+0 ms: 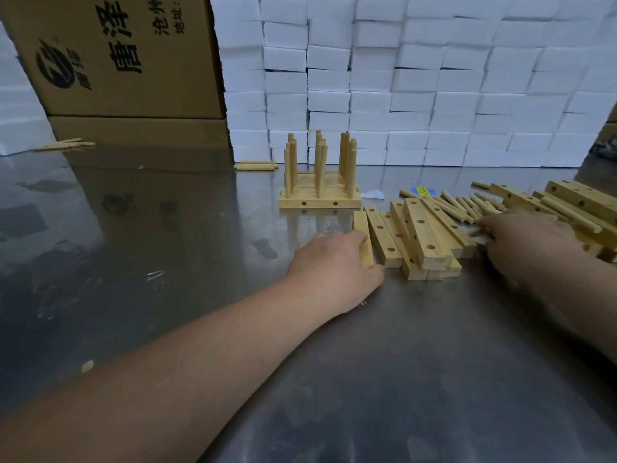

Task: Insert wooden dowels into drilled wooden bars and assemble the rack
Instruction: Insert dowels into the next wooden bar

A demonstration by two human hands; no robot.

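Gripping a wooden bar [361,225] with the left hand [334,265] at the left edge of the bar pile [424,235]. Touching loose dowels [460,205] with the blurred right hand [531,242]; cannot tell its grip

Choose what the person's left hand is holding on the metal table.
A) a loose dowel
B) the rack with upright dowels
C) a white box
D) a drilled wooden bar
D: the left hand curls round the leftmost wooden bar, while the rack stands untouched further back.
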